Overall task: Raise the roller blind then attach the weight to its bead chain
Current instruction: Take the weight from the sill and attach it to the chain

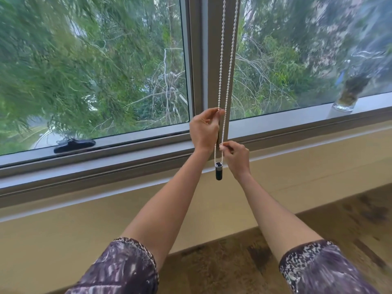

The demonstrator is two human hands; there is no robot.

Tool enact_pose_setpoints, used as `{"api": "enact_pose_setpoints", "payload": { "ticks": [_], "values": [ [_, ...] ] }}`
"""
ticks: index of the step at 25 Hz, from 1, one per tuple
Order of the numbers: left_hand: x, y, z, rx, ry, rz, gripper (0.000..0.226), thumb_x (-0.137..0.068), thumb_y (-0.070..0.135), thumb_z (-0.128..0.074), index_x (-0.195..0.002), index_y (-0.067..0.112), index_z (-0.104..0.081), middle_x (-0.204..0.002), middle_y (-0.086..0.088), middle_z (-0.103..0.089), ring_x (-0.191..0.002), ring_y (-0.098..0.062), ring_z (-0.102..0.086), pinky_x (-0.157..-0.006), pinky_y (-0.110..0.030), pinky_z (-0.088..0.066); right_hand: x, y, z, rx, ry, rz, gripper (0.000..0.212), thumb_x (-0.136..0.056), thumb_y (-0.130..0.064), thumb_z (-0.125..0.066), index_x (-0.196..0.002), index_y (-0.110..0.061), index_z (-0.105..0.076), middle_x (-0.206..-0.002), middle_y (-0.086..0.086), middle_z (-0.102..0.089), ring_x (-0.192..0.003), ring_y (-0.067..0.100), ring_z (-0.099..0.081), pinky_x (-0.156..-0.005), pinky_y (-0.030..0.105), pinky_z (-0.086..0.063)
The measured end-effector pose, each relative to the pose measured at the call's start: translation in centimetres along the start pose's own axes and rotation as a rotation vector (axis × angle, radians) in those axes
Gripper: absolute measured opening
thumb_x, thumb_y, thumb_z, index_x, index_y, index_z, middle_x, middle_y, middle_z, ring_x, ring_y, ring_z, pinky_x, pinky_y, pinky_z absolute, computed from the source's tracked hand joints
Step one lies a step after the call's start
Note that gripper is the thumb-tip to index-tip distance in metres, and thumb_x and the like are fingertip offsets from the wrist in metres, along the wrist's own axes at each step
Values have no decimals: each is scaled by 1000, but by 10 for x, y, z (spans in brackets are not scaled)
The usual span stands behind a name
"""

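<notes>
A white bead chain hangs as a loop in front of the grey window post. A small black cylinder weight hangs at the bottom of the loop. My left hand pinches the left strand at about sill height. Lower down, my right hand pinches the right strand just above the weight. The roller blind itself is out of view above the frame.
A black window handle lies on the lower frame at left. A glass vase with plant stems stands on the sill at right. A beige wall runs below the sill, and dark patterned carpet covers the floor.
</notes>
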State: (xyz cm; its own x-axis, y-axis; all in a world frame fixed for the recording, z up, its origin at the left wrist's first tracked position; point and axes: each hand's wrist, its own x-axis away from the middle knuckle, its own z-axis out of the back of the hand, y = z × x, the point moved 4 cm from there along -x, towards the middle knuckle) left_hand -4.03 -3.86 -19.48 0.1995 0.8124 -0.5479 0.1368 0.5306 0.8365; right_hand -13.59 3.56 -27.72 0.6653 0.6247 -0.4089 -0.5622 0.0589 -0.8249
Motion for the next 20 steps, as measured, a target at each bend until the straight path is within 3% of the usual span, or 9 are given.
{"api": "enact_pose_setpoints", "payload": {
  "ticks": [2,5,8,16,20],
  "values": [
    [2,-11,5,-76,43,29,10,-87,17,-70,-90,14,-80,-78,-2,-78,-73,-29,-73,-72,-18,-57,-4,-1,2,-37,13,-31,12,-85,-18,-64,-88,-10,-73,-72,-3,-68,-65,11,-58,-64,20,-41],
    [8,-19,7,-101,39,101,13,-88,17,-68,-86,18,-80,-79,1,-79,-72,-22,-73,-69,-39,-60,-13,-8,6,-38,23,-26,13,-84,-18,-64,-89,-11,-74,-74,-1,-69,-67,11,-59,-58,6,-38],
    [17,-23,8,-225,34,116,15,-89,23,-66,-86,21,-80,-79,5,-79,-70,-12,-72,-63,-35,-58,-16,-15,7,-46,39,-21,15,-85,-18,-64,-92,-10,-74,-81,4,-74,-69,12,-60,-58,7,-38],
    [32,-49,29,-401,-25,251,18,-91,27,-62,-91,25,-79,-84,4,-79,-79,-19,-72,-70,-39,-58,-32,-48,16,-27,109,46,14,-85,-17,-66,-90,-8,-75,-84,7,-75,-72,11,-61,-68,19,-42],
    [30,-48,36,-411,-25,253,17,-90,28,-63,-91,25,-79,-81,6,-78,-75,-15,-72,-68,-38,-59,-29,-47,11,-22,98,59,12,-85,-17,-66,-90,-8,-74,-82,7,-75,-70,12,-60,-60,8,-38]
  ]
}}
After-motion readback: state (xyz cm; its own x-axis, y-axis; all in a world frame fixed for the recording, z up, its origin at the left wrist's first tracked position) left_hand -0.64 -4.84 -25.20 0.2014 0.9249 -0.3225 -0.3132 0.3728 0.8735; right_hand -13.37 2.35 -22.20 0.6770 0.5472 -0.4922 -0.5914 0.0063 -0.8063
